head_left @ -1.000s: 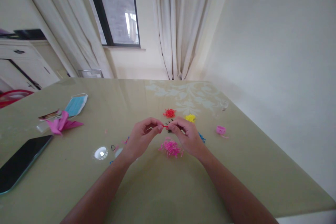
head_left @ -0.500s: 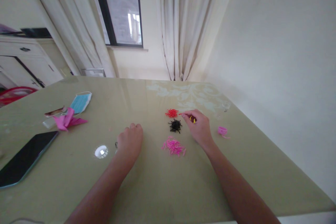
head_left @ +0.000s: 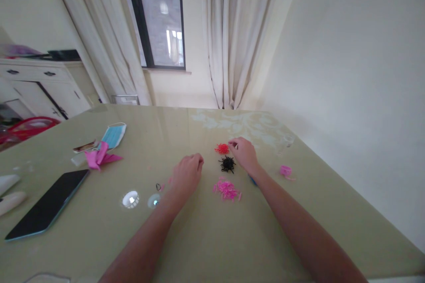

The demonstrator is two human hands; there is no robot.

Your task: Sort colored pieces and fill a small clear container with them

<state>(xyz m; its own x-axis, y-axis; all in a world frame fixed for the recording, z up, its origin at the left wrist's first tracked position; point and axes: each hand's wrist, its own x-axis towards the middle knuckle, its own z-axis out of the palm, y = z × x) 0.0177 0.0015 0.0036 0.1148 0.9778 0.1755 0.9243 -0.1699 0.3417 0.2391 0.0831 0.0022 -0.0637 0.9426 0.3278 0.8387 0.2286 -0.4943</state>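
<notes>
My left hand (head_left: 186, 173) is over the table with its fingers curled together, left of the coloured piles. What it holds, if anything, is hidden. My right hand (head_left: 245, 155) pinches at the right edge of a pile of short red pieces (head_left: 222, 148); I cannot make out what is between the fingertips. A pile of black pieces (head_left: 227, 164) lies just below the red one, and a pile of pink pieces (head_left: 227, 189) is nearest me. A blue object (head_left: 253, 180) shows partly under my right wrist. Near my left wrist lies a small dark loop (head_left: 158, 187).
A pink coil (head_left: 286, 171) is on the right. To the left are a dark tablet-like device (head_left: 48, 203), a pink folded-paper shape (head_left: 100, 157), a blue face mask (head_left: 114, 135) and white objects (head_left: 11, 202). The wall (head_left: 361, 97) runs along the right side.
My left hand has moved right, toward the piles, uncovering the small loop. My right hand remains by the red pile; the yellow-and-dark object seen in it no longer shows. The view has shifted slightly.
</notes>
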